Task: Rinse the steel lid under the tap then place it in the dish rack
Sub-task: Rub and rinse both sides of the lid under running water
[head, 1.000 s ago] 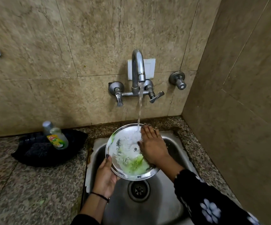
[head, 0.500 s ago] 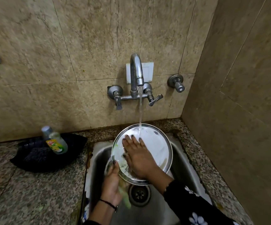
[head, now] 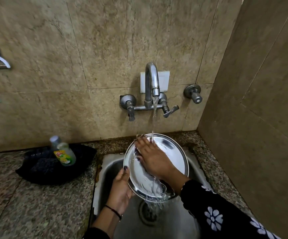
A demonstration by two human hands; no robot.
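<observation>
The round steel lid (head: 172, 152) is held tilted over the steel sink (head: 108, 169), its far rim under the running tap (head: 152, 83). Water runs down its face and pours off the low edge toward the drain (head: 147, 213). My left hand (head: 120, 190) grips the lid's lower left rim, thumb on the face. My right hand (head: 152, 159) lies flat on the lid with its fingers spread, fingertips near the stream. No dish rack is in view.
A green dish-soap bottle (head: 64, 154) stands on a black cloth or tray (head: 53, 166) on the granite counter (head: 27, 204) left of the sink. A separate wall valve (head: 194, 94) sits right of the tap. A tiled side wall (head: 260, 118) closes the right side.
The green soap film on the lid has washed off. The lid tilted up toward the tap, and my right hand slid from its right side across the face to the upper left.
</observation>
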